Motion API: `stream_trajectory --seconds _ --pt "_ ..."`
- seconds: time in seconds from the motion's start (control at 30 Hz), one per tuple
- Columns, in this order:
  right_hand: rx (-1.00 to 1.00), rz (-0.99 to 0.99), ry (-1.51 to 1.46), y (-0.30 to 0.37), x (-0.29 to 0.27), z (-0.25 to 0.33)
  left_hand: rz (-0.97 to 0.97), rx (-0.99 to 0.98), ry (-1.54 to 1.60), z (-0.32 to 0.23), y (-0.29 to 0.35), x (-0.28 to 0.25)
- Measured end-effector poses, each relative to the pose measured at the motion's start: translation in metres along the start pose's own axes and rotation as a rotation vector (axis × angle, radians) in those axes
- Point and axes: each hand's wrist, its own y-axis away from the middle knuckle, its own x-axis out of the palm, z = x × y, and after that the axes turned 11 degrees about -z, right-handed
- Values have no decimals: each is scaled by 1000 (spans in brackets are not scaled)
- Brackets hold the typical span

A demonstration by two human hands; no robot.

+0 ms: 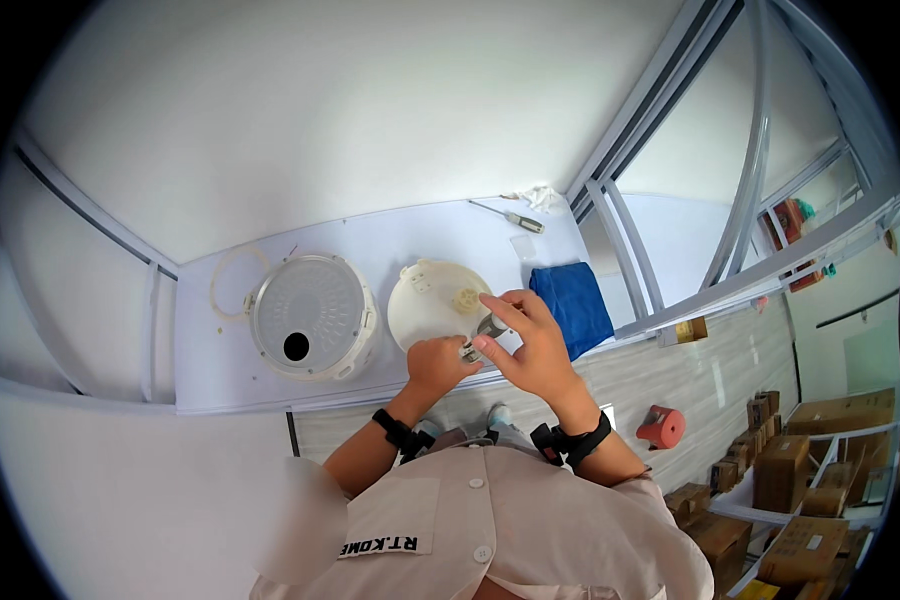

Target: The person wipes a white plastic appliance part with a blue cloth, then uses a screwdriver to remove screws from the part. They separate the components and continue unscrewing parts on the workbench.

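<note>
Left hand (438,362): curled nearly closed, looks like we've got one end of a small grey part (491,325) in there
Right hand (538,345): half curled, thumb and fingers around that same part; we can't tell how firmly
Where it's at: above the near right side of our white round cover (420,318)
Inside the cover: pale yellow disc (466,299)
Left of it: white round appliance body (315,310)
Right side: blue cloth (573,305), with a screwdriver (523,222) beyond

Gray obj. (491,327) btwn L hand (438,368) & R hand (540,350) part. hid, can't ID; dish (415,315) part. behind; boxes (806,550) cut off low R.
</note>
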Motion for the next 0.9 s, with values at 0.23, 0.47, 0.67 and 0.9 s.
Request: stream_trajectory --seconds 0.23,0.47,0.67,0.9 --pt "25 -73 -272 -2 4 -12 -116 -28 -34 -10 2 8" --pt "-58 130 -140 -13 -10 -36 -132 -83 -144 -16 5 17" --pt "-95 36 -387 -21 -8 -41 -123 -126 -257 -30 8 14" --pt "-132 215 -213 -25 -19 -69 -132 -95 -376 -52 -1 11"
